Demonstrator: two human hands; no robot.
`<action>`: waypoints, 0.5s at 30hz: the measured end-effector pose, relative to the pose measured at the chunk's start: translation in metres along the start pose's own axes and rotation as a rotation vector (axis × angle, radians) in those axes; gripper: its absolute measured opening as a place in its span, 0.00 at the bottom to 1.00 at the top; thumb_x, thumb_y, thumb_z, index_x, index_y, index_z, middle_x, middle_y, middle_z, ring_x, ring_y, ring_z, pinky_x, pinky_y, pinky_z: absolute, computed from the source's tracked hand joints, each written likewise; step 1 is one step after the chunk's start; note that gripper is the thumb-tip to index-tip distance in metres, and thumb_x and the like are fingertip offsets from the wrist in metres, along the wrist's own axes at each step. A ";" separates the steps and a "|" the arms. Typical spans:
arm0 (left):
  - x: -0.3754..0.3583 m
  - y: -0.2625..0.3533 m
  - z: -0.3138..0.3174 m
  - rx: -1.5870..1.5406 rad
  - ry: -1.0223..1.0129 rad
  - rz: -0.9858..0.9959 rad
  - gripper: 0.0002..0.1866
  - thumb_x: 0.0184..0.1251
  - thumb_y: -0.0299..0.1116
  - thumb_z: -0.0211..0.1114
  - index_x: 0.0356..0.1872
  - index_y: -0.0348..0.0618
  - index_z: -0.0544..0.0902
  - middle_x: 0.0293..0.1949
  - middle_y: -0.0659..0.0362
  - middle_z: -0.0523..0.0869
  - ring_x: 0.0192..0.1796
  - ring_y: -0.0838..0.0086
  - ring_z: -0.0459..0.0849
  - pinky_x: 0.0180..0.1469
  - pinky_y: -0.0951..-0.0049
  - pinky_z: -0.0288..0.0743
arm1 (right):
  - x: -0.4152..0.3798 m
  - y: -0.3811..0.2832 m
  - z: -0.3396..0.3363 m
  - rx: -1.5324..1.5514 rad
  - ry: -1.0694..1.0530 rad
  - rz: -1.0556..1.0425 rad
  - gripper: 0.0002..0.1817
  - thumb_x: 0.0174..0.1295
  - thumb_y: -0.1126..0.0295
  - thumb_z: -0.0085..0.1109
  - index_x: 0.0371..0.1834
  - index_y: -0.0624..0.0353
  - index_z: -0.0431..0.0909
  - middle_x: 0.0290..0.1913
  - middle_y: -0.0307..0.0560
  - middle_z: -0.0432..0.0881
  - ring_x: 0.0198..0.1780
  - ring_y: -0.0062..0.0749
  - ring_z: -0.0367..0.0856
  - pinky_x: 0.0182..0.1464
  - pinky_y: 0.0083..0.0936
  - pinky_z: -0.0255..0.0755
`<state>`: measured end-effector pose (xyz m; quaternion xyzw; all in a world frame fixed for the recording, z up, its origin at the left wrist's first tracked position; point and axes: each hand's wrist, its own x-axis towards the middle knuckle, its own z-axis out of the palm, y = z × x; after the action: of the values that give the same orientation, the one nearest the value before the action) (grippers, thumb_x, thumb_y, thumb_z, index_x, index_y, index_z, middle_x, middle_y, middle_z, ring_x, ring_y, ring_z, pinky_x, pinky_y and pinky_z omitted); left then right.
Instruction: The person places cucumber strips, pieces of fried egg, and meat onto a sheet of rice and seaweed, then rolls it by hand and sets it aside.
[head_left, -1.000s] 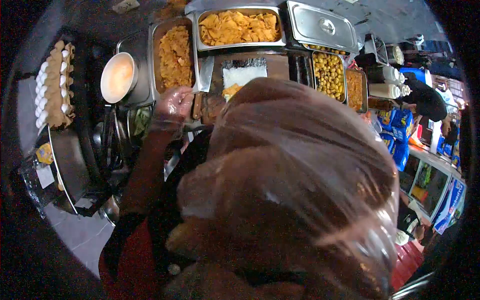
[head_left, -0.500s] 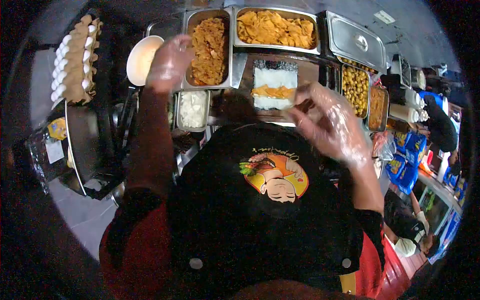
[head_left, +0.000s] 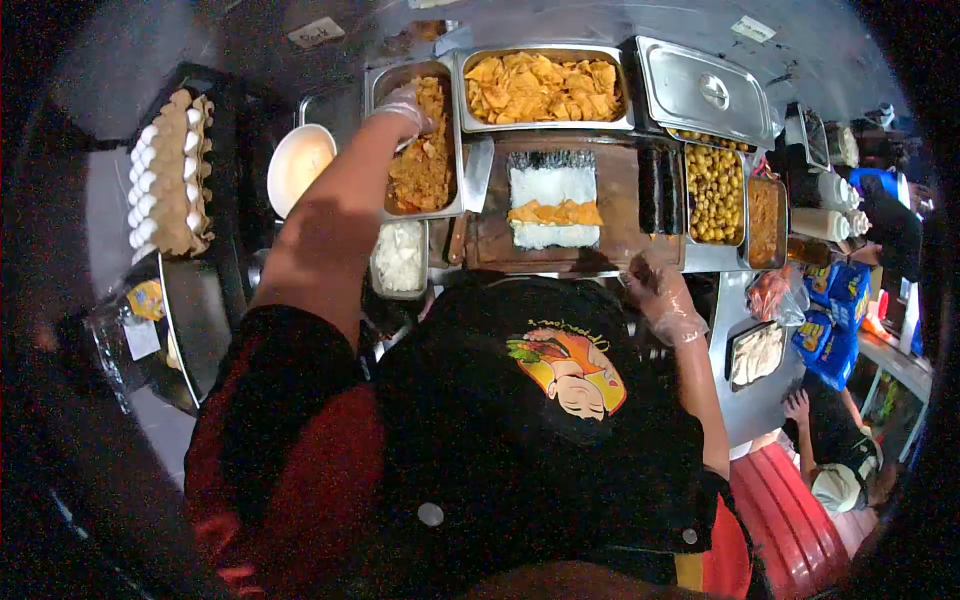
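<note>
My left hand (head_left: 408, 112), in a clear plastic glove, reaches into a steel pan of brown shredded filling (head_left: 428, 180). Its fingertips are down at the food, so their grip is hidden. Also gloved, my right hand (head_left: 664, 298) hovers by the front right corner of a brown cutting board (head_left: 490, 240). Its fingers are loosely curled and apart, and nothing shows between them. On the board lies a dark seaweed sheet (head_left: 553, 158) covered with white rice (head_left: 553, 187). A row of orange-yellow strips (head_left: 556, 213) crosses the rice.
Dark seaweed rolls (head_left: 658, 195) lie at the board's right. Behind it stands a pan of orange-yellow pieces (head_left: 543, 88); a knife (head_left: 474, 185) is to its left. Nearby are a white bowl (head_left: 300, 168), a white-food tub (head_left: 400, 258), olives (head_left: 713, 195) and eggs (head_left: 145, 190).
My left hand has moved from beside the bowl into the shredded filling. My right hand has drawn back from the rice sheet toward my body. The camera view has shifted slightly.
</note>
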<state>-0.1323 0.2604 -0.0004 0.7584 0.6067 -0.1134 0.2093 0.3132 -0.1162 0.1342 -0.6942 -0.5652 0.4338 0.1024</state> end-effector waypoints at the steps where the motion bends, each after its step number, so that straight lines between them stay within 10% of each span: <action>1: -0.020 0.021 -0.014 0.032 -0.003 -0.033 0.41 0.56 0.42 0.84 0.73 0.46 0.79 0.70 0.44 0.83 0.69 0.49 0.84 0.71 0.55 0.80 | -0.001 0.003 -0.002 0.040 0.020 0.030 0.18 0.69 0.67 0.71 0.59 0.61 0.82 0.48 0.62 0.90 0.50 0.58 0.89 0.54 0.41 0.82; 15: -0.055 0.025 -0.058 -0.151 -0.018 -0.045 0.31 0.63 0.41 0.75 0.70 0.53 0.84 0.62 0.46 0.89 0.61 0.53 0.90 0.68 0.58 0.81 | 0.006 0.028 -0.002 -0.026 0.033 0.017 0.14 0.74 0.64 0.67 0.53 0.63 0.82 0.40 0.55 0.88 0.41 0.44 0.87 0.49 0.38 0.82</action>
<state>-0.1261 0.2344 0.0789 0.7256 0.6284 -0.0790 0.2690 0.3339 -0.1200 0.1152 -0.7074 -0.5631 0.4155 0.0989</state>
